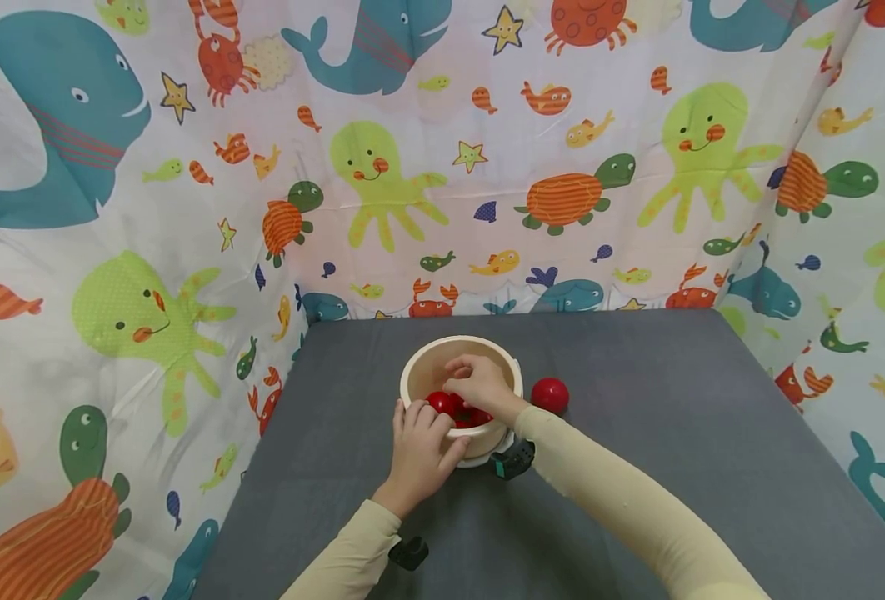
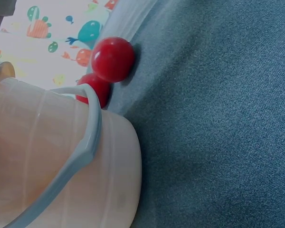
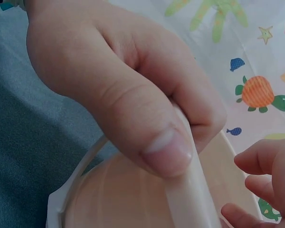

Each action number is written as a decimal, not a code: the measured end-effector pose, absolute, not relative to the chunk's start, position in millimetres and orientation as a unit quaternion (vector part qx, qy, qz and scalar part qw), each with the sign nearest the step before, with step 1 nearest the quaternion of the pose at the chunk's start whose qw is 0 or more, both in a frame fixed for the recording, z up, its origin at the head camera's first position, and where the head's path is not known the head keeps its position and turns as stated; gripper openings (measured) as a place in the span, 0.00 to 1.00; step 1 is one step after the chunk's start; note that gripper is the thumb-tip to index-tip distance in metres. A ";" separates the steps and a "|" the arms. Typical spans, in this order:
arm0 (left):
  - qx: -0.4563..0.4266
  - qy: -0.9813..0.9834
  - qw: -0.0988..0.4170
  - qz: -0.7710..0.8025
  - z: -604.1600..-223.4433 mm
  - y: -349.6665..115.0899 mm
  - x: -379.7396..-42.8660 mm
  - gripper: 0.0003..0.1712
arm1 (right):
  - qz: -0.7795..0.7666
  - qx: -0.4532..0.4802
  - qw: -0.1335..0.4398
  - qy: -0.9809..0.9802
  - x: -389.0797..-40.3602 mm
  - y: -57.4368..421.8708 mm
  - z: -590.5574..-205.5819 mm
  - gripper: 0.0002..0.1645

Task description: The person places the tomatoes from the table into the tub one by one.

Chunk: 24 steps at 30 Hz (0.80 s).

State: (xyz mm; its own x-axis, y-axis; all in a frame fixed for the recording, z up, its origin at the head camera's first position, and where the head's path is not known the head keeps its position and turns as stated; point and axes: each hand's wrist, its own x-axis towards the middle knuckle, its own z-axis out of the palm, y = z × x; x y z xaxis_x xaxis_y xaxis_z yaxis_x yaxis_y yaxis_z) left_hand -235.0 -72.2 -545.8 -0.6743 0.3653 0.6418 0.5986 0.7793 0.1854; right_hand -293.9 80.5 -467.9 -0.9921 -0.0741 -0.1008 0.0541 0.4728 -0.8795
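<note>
A cream bucket (image 1: 461, 442) stands on the grey table, with several red tomatoes (image 1: 442, 403) inside. My left hand (image 1: 418, 454) grips its near-left rim, fingers hooked over the edge and thumb against the outer wall. The right wrist view shows a thumb (image 3: 166, 154) pressed on the outside of the rim. My right hand (image 1: 480, 387) is in the bucket's mouth above the tomatoes, its fingers loosely bent with nothing visible between them. Another tomato (image 1: 550, 395) lies on the table just right of the bucket.
In the left wrist view, two tomatoes (image 2: 113, 59) lie beyond the bucket's side, close together. A pale handle (image 2: 88, 137) hangs down along the bucket's wall. Curtains (image 1: 427, 158) printed with sea animals rise behind and beside the table (image 1: 637, 467).
</note>
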 end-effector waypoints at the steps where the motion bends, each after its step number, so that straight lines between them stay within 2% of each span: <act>1: -0.269 -0.895 0.300 -0.194 -545.7 -72.1 -234.7 0.15 | -0.515 -0.005 0.061 0.855 -293.9 80.7 -468.1 0.22; 14: -0.261 -0.902 0.284 -0.193 -544.6 -71.3 -232.4 0.16 | -0.533 -0.009 0.050 0.845 -292.0 93.6 -457.3 0.21; 24: -0.264 -0.897 0.291 -0.205 -544.6 -70.3 -232.9 0.14 | -0.540 -0.024 0.020 0.841 -297.3 156.4 -419.3 0.24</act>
State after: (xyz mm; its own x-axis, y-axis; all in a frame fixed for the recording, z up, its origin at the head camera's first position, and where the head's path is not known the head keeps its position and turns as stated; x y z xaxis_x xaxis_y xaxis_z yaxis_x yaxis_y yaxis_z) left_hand -232.9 -70.3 -544.6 -0.6923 0.3538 0.6289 0.5917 0.7773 0.2140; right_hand -297.3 156.4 -419.3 -0.9980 -0.0625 -0.0085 -0.0183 0.4162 -0.9091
